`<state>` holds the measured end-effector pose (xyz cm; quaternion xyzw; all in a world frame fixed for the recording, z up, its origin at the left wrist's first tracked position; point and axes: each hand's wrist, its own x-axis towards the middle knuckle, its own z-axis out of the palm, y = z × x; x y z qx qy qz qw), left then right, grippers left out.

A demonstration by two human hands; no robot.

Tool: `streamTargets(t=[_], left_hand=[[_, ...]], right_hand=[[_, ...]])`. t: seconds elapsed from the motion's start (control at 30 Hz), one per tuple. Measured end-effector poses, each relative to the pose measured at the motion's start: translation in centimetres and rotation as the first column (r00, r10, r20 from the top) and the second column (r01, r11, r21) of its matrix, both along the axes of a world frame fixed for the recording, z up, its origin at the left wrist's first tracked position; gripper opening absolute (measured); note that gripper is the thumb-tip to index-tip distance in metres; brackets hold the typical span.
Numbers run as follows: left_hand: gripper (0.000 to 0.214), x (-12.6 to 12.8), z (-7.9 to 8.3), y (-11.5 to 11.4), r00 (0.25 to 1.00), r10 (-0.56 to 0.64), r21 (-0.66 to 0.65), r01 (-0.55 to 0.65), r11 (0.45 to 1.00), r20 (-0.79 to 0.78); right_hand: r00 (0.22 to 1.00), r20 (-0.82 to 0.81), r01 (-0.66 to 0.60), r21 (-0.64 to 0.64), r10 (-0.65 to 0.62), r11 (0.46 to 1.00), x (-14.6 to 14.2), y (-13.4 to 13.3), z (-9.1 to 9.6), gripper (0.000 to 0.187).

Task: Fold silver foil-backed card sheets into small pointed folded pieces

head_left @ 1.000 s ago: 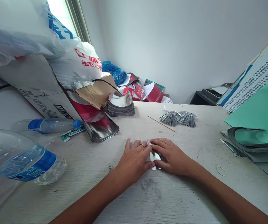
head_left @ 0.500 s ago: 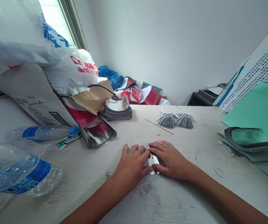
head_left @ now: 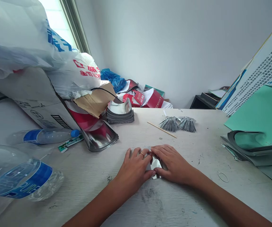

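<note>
A small shiny silver foil sheet point(head_left: 156, 163) lies on the white table between my two hands. My left hand point(head_left: 134, 168) rests on its left part, fingers curled onto it and the thumb at its near edge; one finger wears a ring. From the other side, my right hand point(head_left: 170, 164) covers the right part, its fingers bent over the top and its thumb near the left thumb. Much of the sheet is hidden beneath the fingers. Beyond the hands sit two fan-shaped bundles of thin silver strips point(head_left: 169, 124) and a thin wooden stick point(head_left: 162, 129).
Stacks of curved silver sheets point(head_left: 103, 137) stand at left, beside a cardboard box point(head_left: 41, 107) under plastic bags. Two plastic bottles point(head_left: 34, 179) lie at the left edge. At right are grey folded sheets point(head_left: 251, 146), a green board point(head_left: 259, 110) and a rubber band point(head_left: 223, 177).
The whole view has shifted slightly, so everything appears a little lower. Both hands stay on the foil sheet, with only small finger movements near its upper edge.
</note>
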<state>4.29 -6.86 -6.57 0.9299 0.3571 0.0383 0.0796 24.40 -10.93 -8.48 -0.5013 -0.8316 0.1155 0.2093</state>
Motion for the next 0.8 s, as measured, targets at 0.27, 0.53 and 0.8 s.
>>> streamTargets(t=[0.27, 0.53, 0.8], left_hand=[[0.027, 0.0, -0.4, 0.3, 0.999, -0.016, -0.039, 0.017, 0.999, 0.035], [0.025, 0.1, -0.7, 0.3, 0.997, -0.008, -0.03, 0.011, 1.0, 0.077], [0.017, 0.1, -0.2, 0.2, 0.997, -0.003, -0.016, 0.005, 1.0, 0.072]], right_hand=[[0.984, -0.173, -0.06, -0.09, 0.044, 0.994, 1.2, 0.4, 0.2, 0.051], [0.968, -0.251, -0.034, -0.041, 0.022, 0.999, 1.7, 0.7, -0.8, 0.022], [0.977, -0.213, 0.018, 0.061, -0.005, 0.998, 1.2, 1.0, -1.3, 0.011]])
